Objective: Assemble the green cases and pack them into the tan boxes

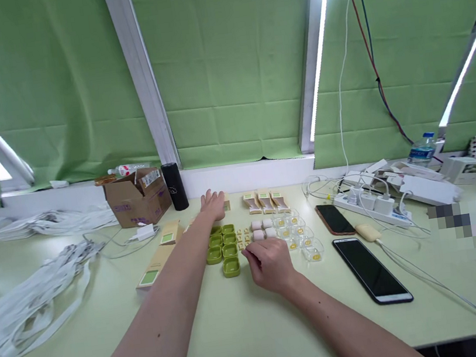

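My left hand [213, 206], fingers spread, is near a small box [226, 202]; my forearm [170, 277] should avoid the green trays [229, 252]. My right hand [271, 263] is curled; whether pinching, I cannot tell.

Left hand [213, 205], right hand [271, 263] bare; bare forearms [163, 307], dark spots [158, 335].

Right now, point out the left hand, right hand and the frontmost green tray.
Left hand [213, 207]: head view, back of the hand.
Right hand [272, 261]: head view, back of the hand.
Frontmost green tray [231, 265]: head view, inner floor.
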`<state>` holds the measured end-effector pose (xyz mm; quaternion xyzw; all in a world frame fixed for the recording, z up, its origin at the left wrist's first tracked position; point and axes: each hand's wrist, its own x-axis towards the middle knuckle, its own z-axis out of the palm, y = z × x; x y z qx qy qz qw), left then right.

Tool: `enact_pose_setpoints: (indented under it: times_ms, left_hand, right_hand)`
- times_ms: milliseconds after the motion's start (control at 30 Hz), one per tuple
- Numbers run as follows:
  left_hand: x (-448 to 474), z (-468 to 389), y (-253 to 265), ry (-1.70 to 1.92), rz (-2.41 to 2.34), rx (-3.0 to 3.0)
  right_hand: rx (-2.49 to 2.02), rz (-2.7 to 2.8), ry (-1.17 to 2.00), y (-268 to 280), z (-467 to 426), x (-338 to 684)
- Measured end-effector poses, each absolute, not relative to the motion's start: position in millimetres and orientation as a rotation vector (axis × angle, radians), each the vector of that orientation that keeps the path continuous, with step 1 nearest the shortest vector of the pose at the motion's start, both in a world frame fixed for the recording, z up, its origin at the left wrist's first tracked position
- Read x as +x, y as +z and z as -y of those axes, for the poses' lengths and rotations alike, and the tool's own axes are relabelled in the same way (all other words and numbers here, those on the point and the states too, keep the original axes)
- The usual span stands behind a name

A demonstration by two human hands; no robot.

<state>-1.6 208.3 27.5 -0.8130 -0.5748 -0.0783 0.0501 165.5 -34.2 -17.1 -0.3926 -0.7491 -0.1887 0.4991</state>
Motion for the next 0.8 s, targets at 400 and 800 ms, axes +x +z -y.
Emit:
enact_pose_setpoints:
  times_ms: [400,800]
  left_hand:
    - [1,-188,29,-0.91,1.703,-2.598]
    - [-14,-92,43,-1.832,1.603,-2.852]
  right_hand:
    - [-0.93,1.806,-0.467,-18,33,167]
    - [-1.019,1.559,-0.146,0,29,184]
